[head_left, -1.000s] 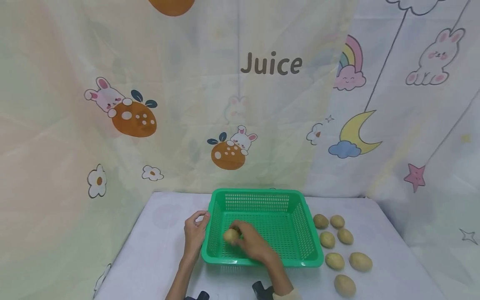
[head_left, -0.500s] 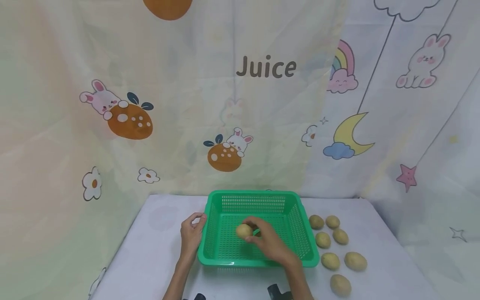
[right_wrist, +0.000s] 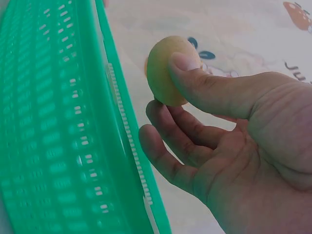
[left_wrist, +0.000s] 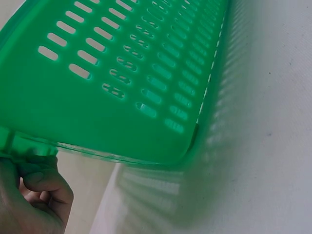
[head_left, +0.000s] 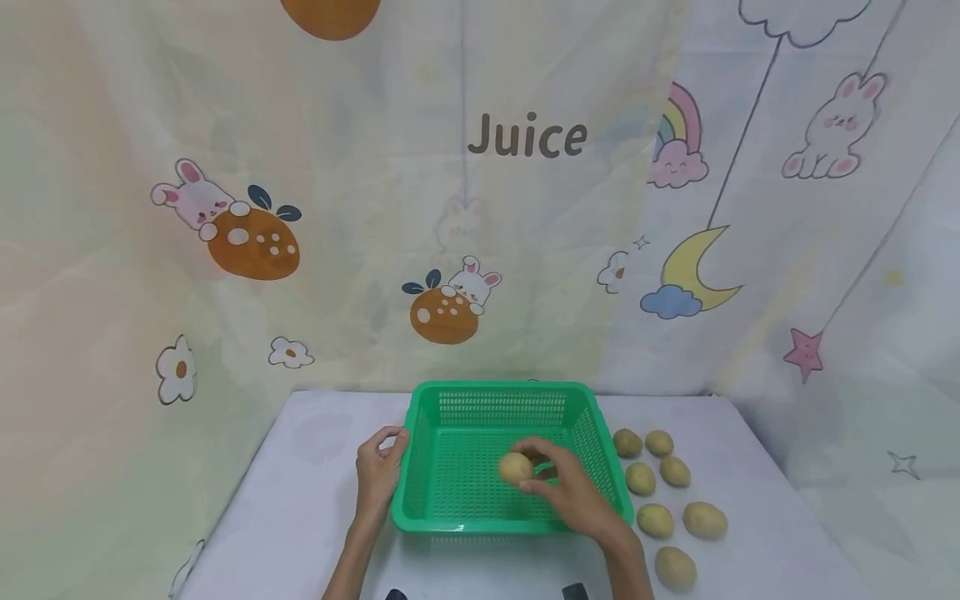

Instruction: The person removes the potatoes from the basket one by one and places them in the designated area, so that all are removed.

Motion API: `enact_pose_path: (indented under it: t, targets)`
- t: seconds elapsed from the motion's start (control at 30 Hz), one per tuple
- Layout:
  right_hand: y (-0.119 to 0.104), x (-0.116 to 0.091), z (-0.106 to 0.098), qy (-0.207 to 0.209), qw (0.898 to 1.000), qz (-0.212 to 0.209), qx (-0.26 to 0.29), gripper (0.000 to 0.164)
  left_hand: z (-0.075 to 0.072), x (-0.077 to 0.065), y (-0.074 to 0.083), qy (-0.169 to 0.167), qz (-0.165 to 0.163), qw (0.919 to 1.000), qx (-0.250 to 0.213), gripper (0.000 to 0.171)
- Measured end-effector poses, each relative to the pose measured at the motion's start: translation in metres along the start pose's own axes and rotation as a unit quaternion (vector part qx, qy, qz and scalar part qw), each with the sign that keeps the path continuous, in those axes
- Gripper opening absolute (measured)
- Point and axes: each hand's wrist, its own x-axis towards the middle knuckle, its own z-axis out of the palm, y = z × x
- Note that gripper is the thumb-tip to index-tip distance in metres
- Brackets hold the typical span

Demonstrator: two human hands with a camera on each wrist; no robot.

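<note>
My right hand [head_left: 572,490] pinches a small round potato [head_left: 515,468] between thumb and fingers, over the green plastic basket [head_left: 480,527]. The right wrist view shows the thumb pressed on the near side of the potato [right_wrist: 161,73], with the lower fingers spread beneath it. Nothing lies on the part of the basket floor that shows. At the basket's left side, my left hand [head_left: 377,473] pinches the rim; in the left wrist view its thumb and curled fingers [left_wrist: 48,183] meet at the rim's corner.
Several loose potatoes [head_left: 656,521] lie on the white tabletop [head_left: 300,475] to the right of the basket. A printed cloth backdrop [head_left: 360,208] hangs directly behind the table.
My right hand has carried the potato rightward and up from the basket's left part to over its middle right. The left hand stays at the rim. The whole view has shifted slightly.
</note>
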Motion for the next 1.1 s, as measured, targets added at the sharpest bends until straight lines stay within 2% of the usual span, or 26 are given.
enact_pose_path:
  t: [0.13,0.4,0.57,0.73,0.9,1.1]
  targets:
    - [0.003,-0.008,-0.005,0.004,1.0,-0.007,0.001,0.045,-0.003,-0.001,0.0,0.006,0.0,1.0,-0.005,0.032]
    - [0.008,-0.027,-0.022,0.03,0.999,-0.041,0.001,0.043,-0.001,-0.001,0.001,-0.009,0.006,0.9998,-0.018,0.034]
    - [0.011,-0.039,-0.03,0.011,0.997,-0.071,-0.006,0.041,0.003,-0.002,0.001,-0.001,0.002,1.0,-0.009,0.032]
    - [0.014,-0.043,-0.029,0.006,0.996,-0.093,-0.007,0.04,0.001,-0.002,0.002,-0.004,0.0,0.9999,-0.01,0.034]
    - [0.013,-0.05,-0.033,0.018,0.996,-0.083,-0.013,0.038,0.001,-0.002,0.002,-0.003,-0.005,0.9999,-0.009,0.034]
    - [0.013,-0.062,-0.046,0.037,0.998,-0.042,-0.031,0.039,0.001,-0.002,0.003,-0.003,-0.007,0.9999,-0.013,0.033]
